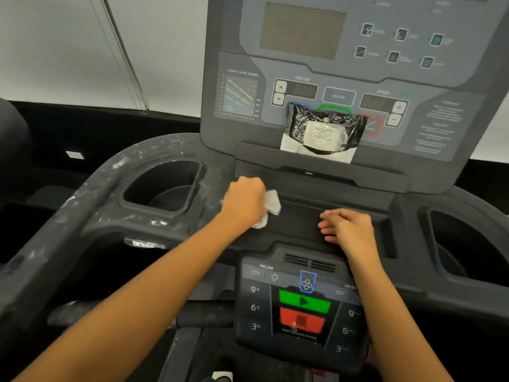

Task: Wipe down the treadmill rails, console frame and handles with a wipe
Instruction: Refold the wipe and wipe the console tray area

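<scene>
White and crumpled, the wipe (273, 204) is balled in the left hand (243, 201), at nine o'clock from the right hand (349, 230), which rests loose and empty on the console frame (297, 224). It looks soft and light, so it is best kept bunched. Labels read INCLINE, ENTER, SPEED.

Centre tray (297, 224) open, wipe pack (322, 133) blocks upper ledge (256, 153)

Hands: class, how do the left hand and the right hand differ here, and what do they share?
The left hand grips a crumpled white wipe; the right hand holds nothing. The left hand is fisted; the right hand's fingers are loosely bent. Both reach over the treadmill's dark shelf.
</scene>
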